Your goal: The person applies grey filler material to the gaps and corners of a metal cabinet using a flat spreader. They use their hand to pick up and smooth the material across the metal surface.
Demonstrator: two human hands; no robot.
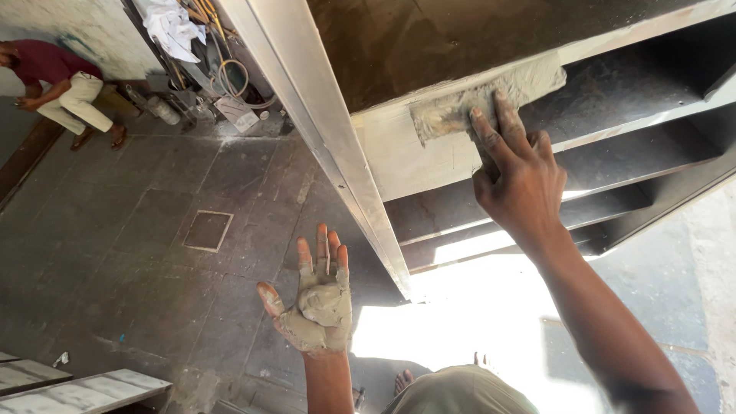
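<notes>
Right hand (515,178) flat, fingers extended, gripping nothing, pressing on grey putty smear (483,98) along front edge of pale shelf unit (399,153). Left hand (318,295) palm up, fingers spread, cupping a lump of grey putty (326,303). Dark stone floor (153,230) below. Another person (54,84) crouches far left, well apart.

Two hands: left hand (318,299), right hand (515,178). One putty lump (326,303), one putty smear (483,96), one seated person (57,84).
</notes>
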